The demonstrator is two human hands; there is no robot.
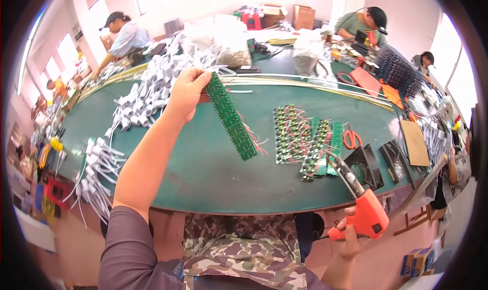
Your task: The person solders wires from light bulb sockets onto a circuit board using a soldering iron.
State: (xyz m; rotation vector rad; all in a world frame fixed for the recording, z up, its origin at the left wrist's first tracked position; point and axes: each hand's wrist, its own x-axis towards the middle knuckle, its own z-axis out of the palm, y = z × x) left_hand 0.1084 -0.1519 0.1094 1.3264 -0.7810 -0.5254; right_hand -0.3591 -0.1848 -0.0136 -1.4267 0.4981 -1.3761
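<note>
My left hand is closed, pinching one end of a long green circuit board panel above the table. The panel slants down to the right, and thin reddish wires hang along its right edge. In my right hand, low at the table's front edge, is an orange soldering gun. Its metal tip points up and left, toward several green circuit board panels lying on the table with components and wires on them. Orange-handled scissors and a black square frame lie beside those panels.
White parts with cables are heaped at the left and back, with another bunch at the left edge. Long thin strips cross the green table. A black tray lies at right. Other people sit at the far side.
</note>
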